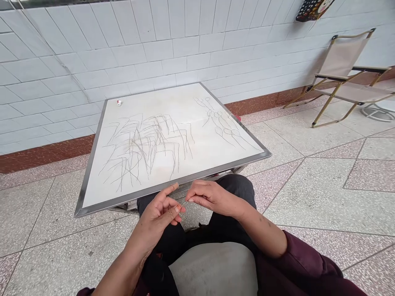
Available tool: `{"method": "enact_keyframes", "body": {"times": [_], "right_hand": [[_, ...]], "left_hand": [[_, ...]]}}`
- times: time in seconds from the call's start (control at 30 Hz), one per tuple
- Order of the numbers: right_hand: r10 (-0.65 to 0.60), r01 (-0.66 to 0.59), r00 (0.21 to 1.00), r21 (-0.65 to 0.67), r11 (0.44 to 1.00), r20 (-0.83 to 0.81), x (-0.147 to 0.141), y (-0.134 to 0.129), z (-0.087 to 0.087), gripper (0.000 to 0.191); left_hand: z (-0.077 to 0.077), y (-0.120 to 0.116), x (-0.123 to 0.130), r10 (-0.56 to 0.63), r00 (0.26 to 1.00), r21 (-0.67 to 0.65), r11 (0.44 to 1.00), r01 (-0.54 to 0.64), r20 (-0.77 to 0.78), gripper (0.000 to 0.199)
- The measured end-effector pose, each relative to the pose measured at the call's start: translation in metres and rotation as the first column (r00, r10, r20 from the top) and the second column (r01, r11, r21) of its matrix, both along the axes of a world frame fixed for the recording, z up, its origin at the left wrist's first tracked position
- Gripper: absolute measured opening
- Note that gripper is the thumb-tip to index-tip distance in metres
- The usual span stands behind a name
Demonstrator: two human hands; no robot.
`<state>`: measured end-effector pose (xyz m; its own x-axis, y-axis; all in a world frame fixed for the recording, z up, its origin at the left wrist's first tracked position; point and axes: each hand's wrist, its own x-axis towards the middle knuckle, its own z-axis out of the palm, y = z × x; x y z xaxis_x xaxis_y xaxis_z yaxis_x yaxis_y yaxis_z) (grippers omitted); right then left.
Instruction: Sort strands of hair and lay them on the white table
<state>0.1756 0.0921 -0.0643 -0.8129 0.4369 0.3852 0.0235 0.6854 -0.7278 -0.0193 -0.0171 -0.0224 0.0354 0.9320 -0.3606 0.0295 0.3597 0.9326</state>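
Observation:
Above my lap, close to the table's near edge, my left hand [163, 210] and my right hand [211, 196] meet. Between them runs a short piece of thin wire [184, 203]. My left thumb pinches one end against the fingers, with the index finger stretched out. The right thumb and fingers are closed on the other end. Many bent thin wires [173, 142] lie in a tangled heap on the left and middle of the white table [203, 158]. Toward the right side of the table are several wires with round loops [219, 119].
A small white and red object [119, 102] sits at the table's far left corner. White wall tiles [123, 61] rise behind the table. To the right, a folding chair [348, 70] stands on the speckled floor [324, 189]. A dark patterned bag [311, 10] hangs on the wall.

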Motion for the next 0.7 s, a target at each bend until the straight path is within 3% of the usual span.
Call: {"method": "enact_keyframes", "body": {"times": [0.33, 0.7], "right_hand": [[-0.046, 0.045, 0.999, 0.043, 0.998, 0.027, -0.004, -0.007, -0.004, 0.014], [-0.179, 0.179, 0.984, -0.04, 0.983, -0.018, -0.011, -0.015, -0.006, 0.021]], "left_hand": [[-0.006, 0.011, 0.003, -0.021, 1.0, 0.017, 1.0, 0.021, 0.019, 0.067], [-0.006, 0.017, -0.001, -0.024, 1.0, 0.018, 1.0, 0.024, 0.001, 0.064]]}}
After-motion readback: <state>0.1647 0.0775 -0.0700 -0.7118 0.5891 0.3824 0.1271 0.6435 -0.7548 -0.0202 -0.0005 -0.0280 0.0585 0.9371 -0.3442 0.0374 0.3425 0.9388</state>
